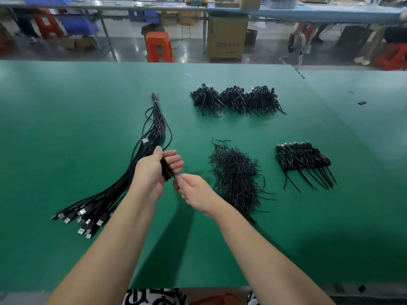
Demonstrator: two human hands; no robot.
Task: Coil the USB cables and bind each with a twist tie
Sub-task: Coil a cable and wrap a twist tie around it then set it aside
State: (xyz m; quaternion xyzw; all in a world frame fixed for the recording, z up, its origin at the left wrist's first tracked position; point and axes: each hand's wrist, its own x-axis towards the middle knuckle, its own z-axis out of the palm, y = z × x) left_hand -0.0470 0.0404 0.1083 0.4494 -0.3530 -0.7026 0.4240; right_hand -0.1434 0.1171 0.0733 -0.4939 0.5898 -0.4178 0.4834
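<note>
My left hand (154,170) grips a small black coil of USB cable (166,170) above the green table (66,128). Just to its right, my right hand (193,190) pinches the thin black end sticking out of the coil's lower side. A long bundle of uncoiled black USB cables (123,179) lies to the left, silver plugs fanned out near me. Loose black twist ties (236,172) are heaped to the right of my hands. A row of coiled, tied cables (304,161) lies further right.
Three piles of bound cables (235,101) sit at the far middle of the table. A small dark object (362,103) lies at the far right. Beyond the table's far edge stand an orange stool (158,47) and a cardboard box (226,38).
</note>
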